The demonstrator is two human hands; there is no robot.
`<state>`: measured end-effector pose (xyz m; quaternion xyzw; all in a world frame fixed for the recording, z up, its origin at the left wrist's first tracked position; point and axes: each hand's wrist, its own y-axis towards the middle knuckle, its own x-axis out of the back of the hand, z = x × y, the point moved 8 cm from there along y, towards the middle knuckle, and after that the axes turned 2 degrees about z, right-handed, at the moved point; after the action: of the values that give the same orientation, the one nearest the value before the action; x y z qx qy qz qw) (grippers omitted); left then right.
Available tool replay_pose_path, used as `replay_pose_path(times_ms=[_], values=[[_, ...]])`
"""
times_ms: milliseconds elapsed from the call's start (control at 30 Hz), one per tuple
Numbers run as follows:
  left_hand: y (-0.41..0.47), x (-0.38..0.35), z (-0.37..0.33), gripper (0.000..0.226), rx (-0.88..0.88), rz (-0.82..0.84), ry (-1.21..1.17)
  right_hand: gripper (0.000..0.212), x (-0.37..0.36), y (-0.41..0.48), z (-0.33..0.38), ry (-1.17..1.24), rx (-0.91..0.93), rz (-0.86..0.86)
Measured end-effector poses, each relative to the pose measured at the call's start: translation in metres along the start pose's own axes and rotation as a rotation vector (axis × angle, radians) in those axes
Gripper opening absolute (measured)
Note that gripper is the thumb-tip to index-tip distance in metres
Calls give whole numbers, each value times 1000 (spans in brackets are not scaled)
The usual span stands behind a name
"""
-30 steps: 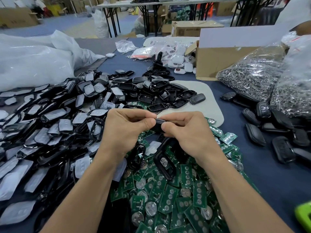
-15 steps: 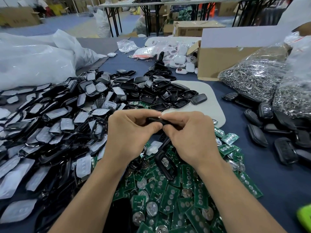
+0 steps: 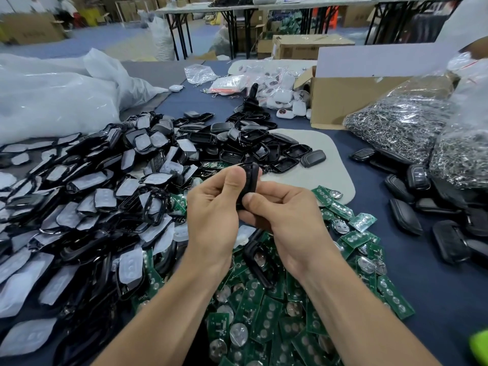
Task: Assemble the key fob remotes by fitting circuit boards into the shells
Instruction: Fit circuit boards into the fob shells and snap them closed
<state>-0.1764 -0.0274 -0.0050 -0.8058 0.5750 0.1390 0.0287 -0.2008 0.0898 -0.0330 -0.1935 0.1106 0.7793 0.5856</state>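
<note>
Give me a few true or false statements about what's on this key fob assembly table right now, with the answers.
1. The left hand and the right hand both grip one black fob. True.
2. The green circuit boards are packed inside the cardboard box. False: they lie in a loose pile on the table, under the forearms.
3. A clear bag of metal key rings sits on the right side of the table. True.
4. The pale mat has nothing on it. False: black shells lie on its left part.
</note>
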Motion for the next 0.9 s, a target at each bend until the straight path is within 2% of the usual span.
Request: replay_pose_path(times_ms=[167, 400, 533, 667, 900], values=[[0, 1, -3, 37, -6, 7, 24, 16, 3, 0, -2, -42, 18, -29], [0, -6, -7, 28, 0, 88, 49, 19, 6, -1, 3, 6, 57, -38], [3, -4, -7, 22, -17, 118, -16, 23, 8, 0, 10, -77, 136, -34], [5, -10, -7, 12, 5, 262, -65, 28, 10, 0, 22, -210, 252, -44], [7, -9, -14, 19, -45, 284, -93, 28, 8, 0, 21, -261, 281, -39]])
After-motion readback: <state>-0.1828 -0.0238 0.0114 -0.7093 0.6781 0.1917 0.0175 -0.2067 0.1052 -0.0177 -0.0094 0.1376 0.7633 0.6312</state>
